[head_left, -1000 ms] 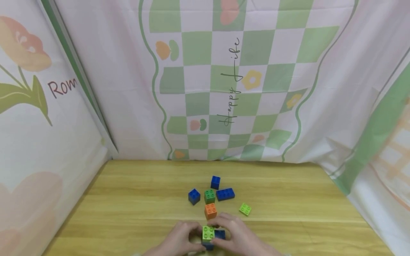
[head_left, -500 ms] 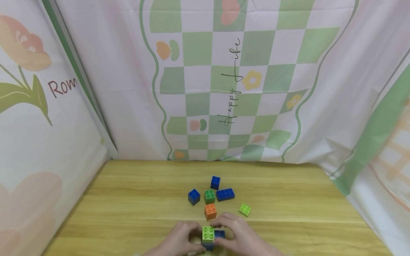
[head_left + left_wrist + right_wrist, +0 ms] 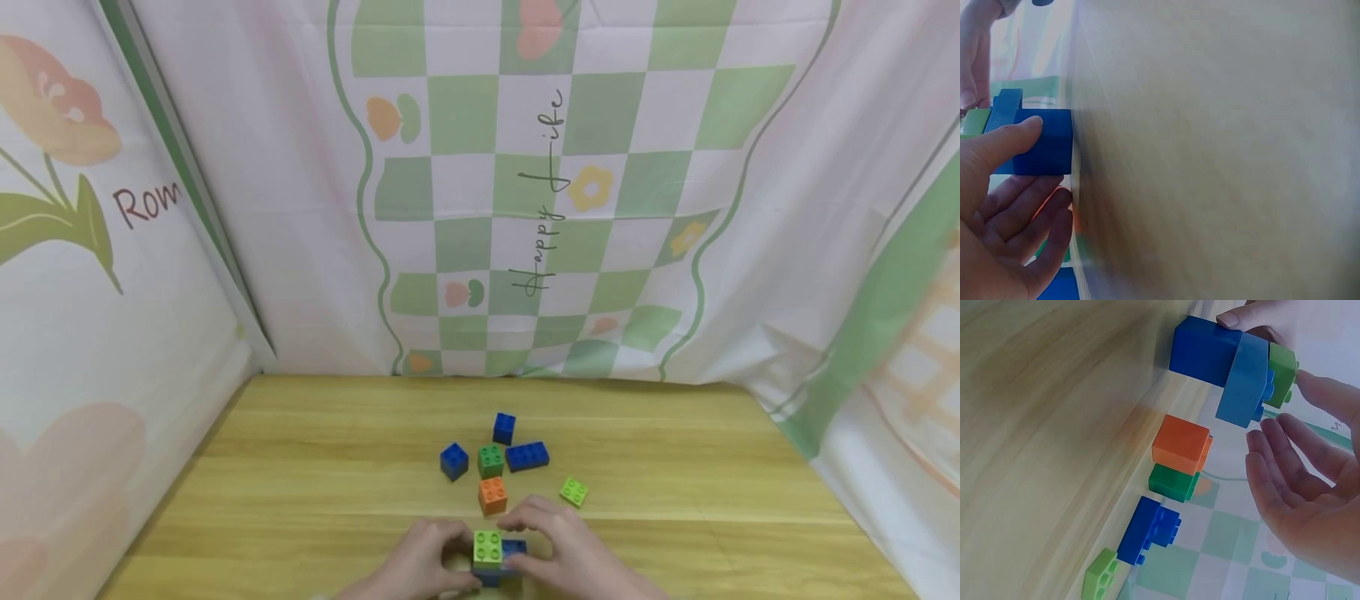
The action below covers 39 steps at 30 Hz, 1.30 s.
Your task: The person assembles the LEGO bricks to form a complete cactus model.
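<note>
In front of me stands a small stack of toy building bricks. A square dark blue brick [image 3: 1204,350] is at the bottom, a flatter blue brick [image 3: 1241,387] overhangs it to the right, and a lime green brick [image 3: 487,548] sits on top at the left. My left hand [image 3: 420,558] grips the bottom blue brick, its thumb [image 3: 1025,134] on the near side and fingers at the far side. Around the right of the stack, my right hand [image 3: 562,550] holds its fingers extended and parted. Its thumb tip is close to the stack; whether it touches is unclear.
Beyond the stack are an orange brick [image 3: 492,496], a green brick [image 3: 491,460], a blue brick [image 3: 454,461], another blue brick [image 3: 504,428] and a long blue brick [image 3: 527,455]. A flat lime brick [image 3: 573,492] lies right on the wooden table [image 3: 300,467]. Printed curtains [image 3: 300,208] enclose it.
My right hand has loosened from the stack, its fingers and thumb shifting slightly right. The left hand and the stack have stayed in place.
</note>
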Available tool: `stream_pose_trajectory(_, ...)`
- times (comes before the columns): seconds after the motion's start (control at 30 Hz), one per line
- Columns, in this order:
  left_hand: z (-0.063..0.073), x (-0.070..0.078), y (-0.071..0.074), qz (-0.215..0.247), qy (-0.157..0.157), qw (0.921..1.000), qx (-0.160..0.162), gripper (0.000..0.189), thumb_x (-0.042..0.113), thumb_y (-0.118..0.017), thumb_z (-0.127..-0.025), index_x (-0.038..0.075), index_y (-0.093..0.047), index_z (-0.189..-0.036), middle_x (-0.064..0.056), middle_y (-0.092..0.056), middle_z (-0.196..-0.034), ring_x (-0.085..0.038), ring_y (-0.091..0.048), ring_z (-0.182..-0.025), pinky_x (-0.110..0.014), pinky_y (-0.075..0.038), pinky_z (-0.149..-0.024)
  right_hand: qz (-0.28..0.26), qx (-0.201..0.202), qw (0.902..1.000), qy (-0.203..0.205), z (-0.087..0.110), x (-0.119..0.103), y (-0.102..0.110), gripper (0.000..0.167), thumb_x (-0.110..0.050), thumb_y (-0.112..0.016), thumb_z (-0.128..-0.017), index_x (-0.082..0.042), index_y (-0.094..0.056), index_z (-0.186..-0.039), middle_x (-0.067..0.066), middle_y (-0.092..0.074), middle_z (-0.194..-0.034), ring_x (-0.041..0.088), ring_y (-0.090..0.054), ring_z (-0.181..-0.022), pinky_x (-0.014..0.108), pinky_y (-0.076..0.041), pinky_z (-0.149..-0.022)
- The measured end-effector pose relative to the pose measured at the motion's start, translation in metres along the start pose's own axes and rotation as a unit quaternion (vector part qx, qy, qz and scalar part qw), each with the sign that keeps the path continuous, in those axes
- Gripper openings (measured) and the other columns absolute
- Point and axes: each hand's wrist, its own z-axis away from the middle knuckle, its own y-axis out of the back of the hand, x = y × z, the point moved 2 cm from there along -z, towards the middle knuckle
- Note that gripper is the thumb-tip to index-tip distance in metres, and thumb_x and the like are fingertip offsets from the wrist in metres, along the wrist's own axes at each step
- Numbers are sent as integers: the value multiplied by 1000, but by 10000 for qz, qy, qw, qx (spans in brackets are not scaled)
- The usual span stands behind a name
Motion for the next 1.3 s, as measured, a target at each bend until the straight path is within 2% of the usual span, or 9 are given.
stream_pose_trajectory(0.13,0,0,0,64,37,10000,-3,26,22,-82,-79,19,-71,-103,14,-74,-98,6,-63,-90,-16,-52,-82,36,88,9999,87,1,1,2,33,-36,-69,-92,-16,-67,-117,0,-69,-112,8,-64,-103,27,-59,-85)
stream_pose_trajectory(0.37,0,-1,-1,87,9,10000,17,27,23,-82,-79,19,-71,-103,14,-74,-99,6,-64,-90,-16,-53,-82,418,657,9948,657,-1,4,6,27,-24,-74,-88,-15,-68,-112,1,-71,-105,10,-66,-96,26,-60,-80)
stream_pose_trajectory(0.57,0,-2,-1,62,121,9999,0,27,23,-83,-79,20,-71,-103,14,-74,-99,6,-64,-90,-16,-53,-81,792,959,9906,572,-4,8,12,28,-19,-78,-83,-15,-69,-109,-1,-73,-104,11,-67,-93,26,-60,-79)
stream_pose_trajectory(0.7,-1,-3,-2,-31,136,9999,23,28,24,-83,-78,21,-71,-103,15,-74,-99,6,-64,-90,-16,-54,-81,940,1096,9871,685,-9,13,19,28,-14,-79,-80,-13,-69,-107,2,-74,-101,17,-69,-89,29,-61,-77)
stream_pose_trajectory(0.87,-2,-3,-2,-101,159,9998,34,28,24,-84,-77,21,-71,-103,15,-74,-99,6,-64,-90,-16,-54,-82,1068,1260,9833,770,-17,22,29,27,-8,-79,-79,-10,-70,-105,4,-74,-98,17,-68,-87,28,-61,-75)
stream_pose_trajectory(1.0,-2,-1,-1,-86,141,9999,21,29,23,-83,-77,20,-71,-103,15,-74,-99,6,-64,-90,-17,-54,-81,1115,1310,9827,679,-23,29,35,26,-7,-79,-79,-10,-70,-103,3,-73,-96,13,-66,-86,24,-59,-74)
stream_pose_trajectory(1.2,-1,0,-1,-43,158,9999,-28,29,23,-83,-78,20,-71,-104,15,-74,-99,6,-64,-90,-16,-53,-83,1258,1378,9791,812,-31,40,43,25,-5,-79,-77,-6,-70,-101,9,-74,-94,21,-68,-83,27,-60,-73)
stream_pose_trajectory(1.3,-2,-1,-1,-13,222,9997,-39,29,22,-83,-77,20,-71,-104,15,-74,-98,6,-64,-89,-16,-53,-83,1243,1297,9817,639,-35,46,48,25,-4,-79,-78,-4,-70,-101,12,-74,-95,25,-69,-84,27,-61,-74)
